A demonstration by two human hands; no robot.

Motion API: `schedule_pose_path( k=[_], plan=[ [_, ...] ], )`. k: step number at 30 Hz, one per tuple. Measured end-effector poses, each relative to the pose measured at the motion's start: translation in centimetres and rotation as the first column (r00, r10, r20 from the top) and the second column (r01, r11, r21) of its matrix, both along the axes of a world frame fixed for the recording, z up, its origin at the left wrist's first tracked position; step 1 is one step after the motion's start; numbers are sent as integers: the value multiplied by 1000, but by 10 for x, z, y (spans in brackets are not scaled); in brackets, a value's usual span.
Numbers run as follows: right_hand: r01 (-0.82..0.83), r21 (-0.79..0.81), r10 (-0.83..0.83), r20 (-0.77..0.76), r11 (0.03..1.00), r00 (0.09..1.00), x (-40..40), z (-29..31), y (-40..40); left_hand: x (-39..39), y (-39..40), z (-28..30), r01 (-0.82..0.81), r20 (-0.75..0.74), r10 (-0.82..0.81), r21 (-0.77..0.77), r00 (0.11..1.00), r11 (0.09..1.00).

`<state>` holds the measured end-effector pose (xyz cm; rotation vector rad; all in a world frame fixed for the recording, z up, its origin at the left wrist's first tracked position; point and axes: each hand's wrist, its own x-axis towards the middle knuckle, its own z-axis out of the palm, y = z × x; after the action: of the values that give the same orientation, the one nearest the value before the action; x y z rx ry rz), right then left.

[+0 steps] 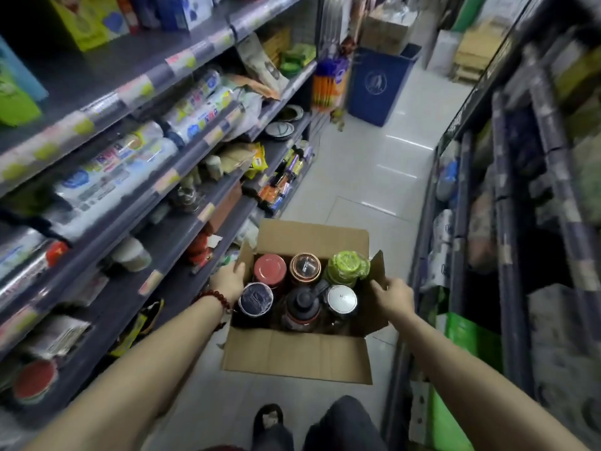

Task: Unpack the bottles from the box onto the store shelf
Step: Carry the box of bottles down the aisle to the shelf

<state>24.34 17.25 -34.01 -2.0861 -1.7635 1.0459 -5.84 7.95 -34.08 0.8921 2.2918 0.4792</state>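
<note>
I hold the box (297, 351) by its side flaps, left hand (227, 281) and right hand (395, 299) gripping (all six bottles (304, 288) inside), so next I free a hand to lift one.

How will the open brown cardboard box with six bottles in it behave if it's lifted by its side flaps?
The open brown cardboard box probably feels heavy: six bottles fill it. Its thin flaps would likely bend or tear, so gripping lower seems safer. The left hand and right hand hold opposite sides, which should keep it level.
</note>
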Motion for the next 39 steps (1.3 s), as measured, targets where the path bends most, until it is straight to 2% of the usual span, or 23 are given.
schedule_pose_path(
  k=[5,10,17,22,25,27,32,36,39],
  plan=[
    [-28,-4,28,12,1000,1000,3,-3,82,13,73,-12,-77,26,76,14,997,997],
    [-211,-27,213,53,977,976,-6,-2,172,26,118,-28,-248,54,248,-16,967,969],
    [-514,-46,516,93,857,852,-73,-3,258,20,123,-45,-558,117,560,-49,821,828],
    [-688,-77,692,118,721,712,-146,-21,289,-3,120,-46,-718,117,725,-99,679,689],
    [-764,-99,770,111,637,628,-189,-34,293,-19,112,-38,-799,84,812,-148,577,583],
    [-798,-109,805,84,593,587,-219,-38,291,-29,103,-35,-836,66,845,-125,531,535],
    [-888,-101,894,42,449,447,-285,-47,278,-32,70,-32,-941,99,943,-92,317,325],
    [-969,-86,971,87,232,224,-340,-50,258,-19,47,-41,-1000,224,975,-12,12,15],
    [-990,-127,993,109,63,49,-372,-52,237,2,34,-42,-985,245,956,18,-163,-173]
  ],
)
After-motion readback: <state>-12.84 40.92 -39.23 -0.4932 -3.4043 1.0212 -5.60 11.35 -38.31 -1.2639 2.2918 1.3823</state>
